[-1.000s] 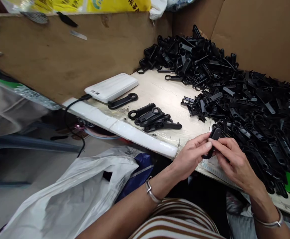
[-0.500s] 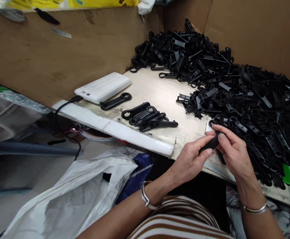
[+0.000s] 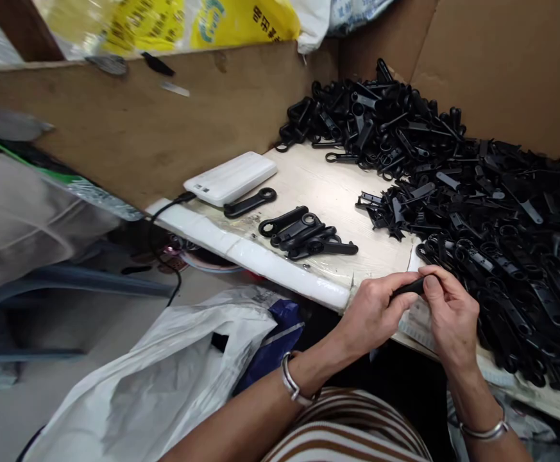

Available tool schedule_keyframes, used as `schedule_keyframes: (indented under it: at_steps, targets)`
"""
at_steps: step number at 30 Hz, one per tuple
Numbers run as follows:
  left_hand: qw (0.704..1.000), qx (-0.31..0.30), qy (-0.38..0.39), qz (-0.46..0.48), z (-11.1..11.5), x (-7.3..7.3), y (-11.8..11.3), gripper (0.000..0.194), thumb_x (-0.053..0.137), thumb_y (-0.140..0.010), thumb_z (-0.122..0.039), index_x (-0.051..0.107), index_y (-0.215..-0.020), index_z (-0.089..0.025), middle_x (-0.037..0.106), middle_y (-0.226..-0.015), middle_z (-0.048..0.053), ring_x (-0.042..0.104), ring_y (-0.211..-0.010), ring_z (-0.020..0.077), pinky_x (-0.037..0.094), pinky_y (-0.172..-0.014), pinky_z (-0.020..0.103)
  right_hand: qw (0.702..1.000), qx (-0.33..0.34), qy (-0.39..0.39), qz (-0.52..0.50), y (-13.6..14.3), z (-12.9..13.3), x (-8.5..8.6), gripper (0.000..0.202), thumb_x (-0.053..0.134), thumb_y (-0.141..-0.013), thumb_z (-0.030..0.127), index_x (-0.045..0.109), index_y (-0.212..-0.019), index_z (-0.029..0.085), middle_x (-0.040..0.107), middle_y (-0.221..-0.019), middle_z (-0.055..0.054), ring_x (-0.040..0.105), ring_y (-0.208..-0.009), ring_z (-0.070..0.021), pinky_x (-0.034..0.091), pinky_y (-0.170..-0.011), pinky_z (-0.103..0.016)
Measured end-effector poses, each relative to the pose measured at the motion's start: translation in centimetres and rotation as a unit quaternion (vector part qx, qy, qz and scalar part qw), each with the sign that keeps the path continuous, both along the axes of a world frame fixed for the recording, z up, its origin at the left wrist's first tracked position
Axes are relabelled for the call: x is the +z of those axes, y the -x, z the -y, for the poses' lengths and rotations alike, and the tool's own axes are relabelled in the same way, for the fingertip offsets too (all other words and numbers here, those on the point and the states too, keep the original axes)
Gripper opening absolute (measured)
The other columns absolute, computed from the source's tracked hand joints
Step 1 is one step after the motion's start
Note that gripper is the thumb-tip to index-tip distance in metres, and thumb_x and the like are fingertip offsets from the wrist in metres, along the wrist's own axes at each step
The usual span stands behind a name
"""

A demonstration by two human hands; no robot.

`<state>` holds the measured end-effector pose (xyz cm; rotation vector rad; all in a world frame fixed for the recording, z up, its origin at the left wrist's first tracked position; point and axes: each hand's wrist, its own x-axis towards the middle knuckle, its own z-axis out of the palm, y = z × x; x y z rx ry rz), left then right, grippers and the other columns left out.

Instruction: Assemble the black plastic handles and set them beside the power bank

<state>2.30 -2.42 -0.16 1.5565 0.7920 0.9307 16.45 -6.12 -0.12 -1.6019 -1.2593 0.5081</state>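
White boxy device (image 3: 231, 178) with a cable at the tabletop's (image 3: 318, 179) left corner; one black lever (image 3: 249, 203) lies just beside it. Small cluster of black levers (image 3: 306, 234) near the front edge. Your left hand (image 3: 369, 314) grips one end of a black part (image 3: 407, 289), held over the front edge; your right hand (image 3: 455, 314) pinches its other end. Big black heap (image 3: 453, 192) fills the back and right side.
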Motion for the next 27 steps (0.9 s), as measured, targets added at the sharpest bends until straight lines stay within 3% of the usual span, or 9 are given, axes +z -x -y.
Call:
schedule_keyframes:
  at_steps: [3,5,8,12,15,18,20,22,27]
  targets:
    - [0.988,0.013,-0.103,-0.111,-0.9,0.4,1.4,0.026,0.052,-0.091,-0.019,0.069,-0.11,-0.015,0.075,-0.093,0.008,0.069,-0.079,0.0202,0.051,-0.074,0.029,0.991,0.118,0.032,0.058,-0.8,-1.5,0.8,0.025,0.058,-0.09,0.04,0.073,-0.095,0.021,0.074,-0.092,-0.004,0.07,-0.079,-0.019,0.056,-0.072,-0.03]
    - [0.959,0.023,-0.189,-0.212,-1.6,0.4,2.7,0.028,0.045,-0.093,-0.015,0.068,-0.107,-0.014,0.075,-0.092,0.01,0.068,-0.08,0.0214,0.05,-0.073,0.031,0.973,0.188,0.064,0.115,-1.8,-3.1,1.6,0.027,0.055,-0.091,0.039,0.073,-0.103,0.022,0.075,-0.09,-0.004,0.071,-0.076,-0.0197,0.057,-0.073,-0.032]
    - [0.892,0.082,-0.281,-0.346,-2.7,0.2,4.9,0.034,0.038,-0.089,-0.004,0.068,-0.102,-0.012,0.073,-0.093,0.012,0.065,-0.084,0.024,0.047,-0.075,0.036,0.953,0.127,0.052,0.271,-3.4,-5.8,2.8,0.031,0.052,-0.092,0.031,0.068,-0.117,0.021,0.075,-0.079,-0.005,0.072,-0.071,-0.0216,0.055,-0.073,-0.035]
    - [0.816,0.161,-0.328,-0.448,-4.1,-0.1,7.3,0.026,0.044,-0.085,-0.007,0.069,-0.09,-0.015,0.071,-0.088,0.012,0.061,-0.086,0.0272,0.043,-0.073,0.041,0.886,0.051,0.098,0.45,-3.4,-9.3,3.9,0.024,0.053,-0.091,0.029,0.073,-0.102,0.022,0.075,-0.081,-0.009,0.071,-0.077,-0.0265,0.052,-0.07,-0.036]
    - [0.768,0.196,-0.355,-0.496,-5.0,0.0,8.2,0.024,0.047,-0.083,-0.01,0.069,-0.078,-0.018,0.068,-0.084,0.012,0.057,-0.085,0.0293,0.04,-0.072,0.044,0.86,0.023,0.177,0.479,-1.7,-11.5,3.6,0.032,0.053,-0.091,0.042,0.075,-0.081,0.02,0.072,-0.078,-0.015,0.07,-0.082,-0.0298,0.05,-0.069,-0.037]
    - [0.724,0.215,-0.372,-0.539,-5.5,0.1,8.9,0.026,0.046,-0.084,-0.013,0.066,-0.068,-0.02,0.065,-0.079,0.011,0.054,-0.082,0.0294,0.035,-0.07,0.045,0.875,0.016,0.228,0.426,-0.4,-13.5,2.9,0.037,0.057,-0.088,0.047,0.072,-0.072,0.017,0.071,-0.079,-0.017,0.069,-0.084,-0.0308,0.049,-0.069,-0.037]
    - [0.719,0.213,-0.358,-0.557,-5.6,0.1,9.5,0.027,0.046,-0.086,-0.015,0.064,-0.066,-0.02,0.063,-0.077,0.011,0.053,-0.082,0.0296,0.034,-0.07,0.045,0.887,0.015,0.239,0.394,-0.6,-14.3,2.5,0.031,0.059,-0.086,0.043,0.072,-0.074,0.017,0.071,-0.081,-0.015,0.068,-0.084,-0.0281,0.048,-0.068,-0.034]
    - [0.737,0.195,-0.327,-0.558,-5.6,0.0,10.1,0.025,0.047,-0.088,-0.018,0.065,-0.071,-0.019,0.064,-0.078,0.011,0.054,-0.085,0.03,0.033,-0.073,0.046,0.896,0.015,0.25,0.368,-1.8,-14.4,2.7,0.024,0.061,-0.084,0.038,0.071,-0.075,0.018,0.07,-0.076,-0.009,0.066,-0.075,-0.022,0.046,-0.064,-0.029]
    - [0.755,0.18,-0.308,-0.551,-4.9,0.2,9.4,0.024,0.046,-0.094,-0.026,0.067,-0.101,-0.016,0.069,-0.089,0.012,0.056,-0.089,0.0308,0.036,-0.076,0.046,0.95,0.073,0.226,0.204,-6.2,-11.1,5.2,0.031,0.061,-0.084,0.036,0.061,-0.06,0.016,0.053,-0.049,0.003,0.041,-0.042,-0.0072,0.029,-0.044,-0.022]
